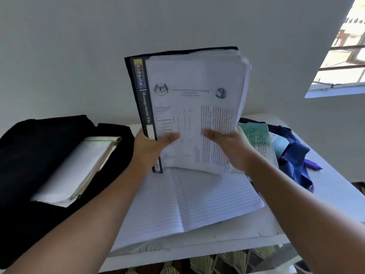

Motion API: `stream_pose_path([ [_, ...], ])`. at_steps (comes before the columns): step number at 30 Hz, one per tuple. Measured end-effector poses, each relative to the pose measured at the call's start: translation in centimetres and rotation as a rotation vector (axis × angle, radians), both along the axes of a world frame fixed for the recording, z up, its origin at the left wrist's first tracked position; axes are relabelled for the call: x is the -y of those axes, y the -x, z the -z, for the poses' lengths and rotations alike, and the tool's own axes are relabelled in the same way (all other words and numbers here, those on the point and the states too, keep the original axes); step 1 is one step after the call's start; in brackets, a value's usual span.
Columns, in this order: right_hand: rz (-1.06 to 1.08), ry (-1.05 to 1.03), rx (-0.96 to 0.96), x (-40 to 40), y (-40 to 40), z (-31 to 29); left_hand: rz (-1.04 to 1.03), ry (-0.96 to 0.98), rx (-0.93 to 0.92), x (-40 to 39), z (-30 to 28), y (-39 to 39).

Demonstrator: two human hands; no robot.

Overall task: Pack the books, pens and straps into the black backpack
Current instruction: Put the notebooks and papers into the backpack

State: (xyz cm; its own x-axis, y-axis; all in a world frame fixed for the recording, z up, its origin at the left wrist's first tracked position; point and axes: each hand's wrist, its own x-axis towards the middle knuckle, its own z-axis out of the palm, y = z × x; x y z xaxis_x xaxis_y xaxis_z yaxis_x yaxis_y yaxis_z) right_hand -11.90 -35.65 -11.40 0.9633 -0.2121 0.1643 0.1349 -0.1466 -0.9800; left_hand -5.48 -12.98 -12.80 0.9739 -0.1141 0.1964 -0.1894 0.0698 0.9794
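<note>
I hold a black management file [189, 91] stuffed with printed sheets upright above the white table [246, 240]. My left hand [152, 147] grips its spine edge near the bottom, and my right hand [231, 145] grips the lower right of the sheets, thumb on the front page. The black backpack [39, 175] lies open on the left with a white-paged book [79, 165] inside it. An open lined notebook [189, 202] lies flat under the file. A green-covered book [256, 135] sits behind my right hand.
Blue and purple straps or cloth [294, 157] lie bunched at the table's right side. A white wall stands right behind the table. A window [343, 48] is at the upper right. Patterned floor [227, 262] shows below the table's front edge.
</note>
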Motion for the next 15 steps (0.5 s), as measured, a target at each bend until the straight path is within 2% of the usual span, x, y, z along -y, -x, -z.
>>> stream_pose_path([
  [4,0.102,-0.066,0.020,-0.3,-0.8,-0.1,-0.041,-0.044,0.028,0.1,0.0,-0.8],
  [6,0.131,-0.178,0.015,-0.4,-1.4,-0.4,-0.223,-0.093,0.002,0.6,0.2,-0.6],
  [8,0.177,-0.350,0.006,-0.5,-1.8,-1.0,-0.394,-0.114,-0.149,1.5,0.3,0.5],
  [9,0.190,-0.450,-0.009,-0.5,-1.9,-1.4,-0.398,-0.040,-0.267,2.0,0.2,1.2],
  [10,0.189,-0.554,-0.029,-0.5,-2.1,-1.7,-0.324,0.101,-0.381,2.4,0.1,1.6],
  [12,0.153,-0.733,-0.072,-0.9,-2.2,-1.9,0.017,0.422,-0.547,3.2,-0.5,2.3],
  [13,0.127,-0.792,-0.088,-1.2,-2.1,-1.7,0.154,0.502,-0.577,3.5,-0.6,2.6],
  [15,0.076,-0.861,-0.124,-2.0,-1.8,-0.9,0.223,0.564,-0.577,3.9,-0.7,2.6],
])
